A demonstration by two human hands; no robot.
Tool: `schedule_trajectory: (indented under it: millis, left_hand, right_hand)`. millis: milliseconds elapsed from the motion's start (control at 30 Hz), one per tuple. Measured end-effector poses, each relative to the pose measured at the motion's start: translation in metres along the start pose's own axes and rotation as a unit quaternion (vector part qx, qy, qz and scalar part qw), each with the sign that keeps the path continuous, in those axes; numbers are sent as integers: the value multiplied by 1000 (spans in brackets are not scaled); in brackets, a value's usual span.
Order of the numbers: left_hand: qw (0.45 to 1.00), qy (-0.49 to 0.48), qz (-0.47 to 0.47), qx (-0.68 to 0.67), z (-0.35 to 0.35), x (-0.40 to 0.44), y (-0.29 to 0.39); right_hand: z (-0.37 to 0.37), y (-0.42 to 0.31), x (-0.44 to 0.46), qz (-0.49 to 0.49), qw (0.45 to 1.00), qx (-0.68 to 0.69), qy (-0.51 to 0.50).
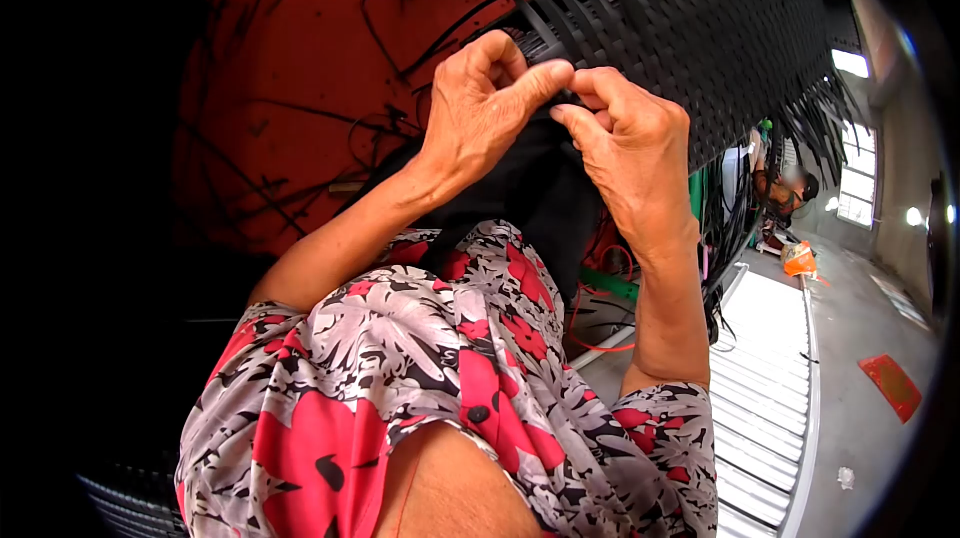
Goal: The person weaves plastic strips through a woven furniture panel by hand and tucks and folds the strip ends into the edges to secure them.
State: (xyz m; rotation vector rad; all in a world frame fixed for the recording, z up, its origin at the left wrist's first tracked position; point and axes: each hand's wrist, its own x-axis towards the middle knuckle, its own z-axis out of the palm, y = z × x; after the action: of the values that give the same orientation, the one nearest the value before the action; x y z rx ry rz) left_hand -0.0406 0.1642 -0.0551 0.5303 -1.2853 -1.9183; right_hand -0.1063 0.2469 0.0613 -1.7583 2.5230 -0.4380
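Observation:
A large black woven panel (730, 28) of flat strips stretches from the top centre to the upper right, with loose strip ends fanning out along its left edge. At its lower left edge, my left hand (480, 103) has its thumb and fingers pinched together. My right hand (630, 128) is beside it, fingertips bent together and almost touching the left thumb. Whatever lies between the fingertips of either hand is too small and hidden to make out.
Loose black strips lie over the red floor covering (300, 68) at the left. A white slatted frame (760, 378) is at the lower right. Farther right are a person (785, 193), an orange bag (799, 259) and a red flat piece (890, 388) on the grey floor.

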Motion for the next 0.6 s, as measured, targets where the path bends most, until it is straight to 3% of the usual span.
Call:
schedule_trajectory:
  millis: [33,100,200,233,300,367,433,600]
  left_hand:
    - [1000,-4,3,0,-3,4,-4]
    - [985,-2,127,120,-7,14,-13]
    - [976,-9,165,142,11,1,-17]
    - [968,-12,195,155,11,2,-17]
    - [969,-8,201,143,10,0,-20]
    - [969,-8,207,132,11,-1,-26]
    - [980,51,166,95,14,0,-31]
    - [981,-37,103,157,18,-3,-18]
  right_hand:
    - [0,0,-2,-14,1000,6,3]
    - [-4,-5,-4,-2,1000,4,4]
    - [-13,12,-25,-28,999,13,20]
    - [-16,13,-23,-47,995,-3,84]
    - [-31,0,-22,27,986,11,162]
    - [-45,-3,-20,102,977,53,178]
    - [-43,14,-23,97,973,84,194]
    - [-38,42,-40,120,981,57,139]
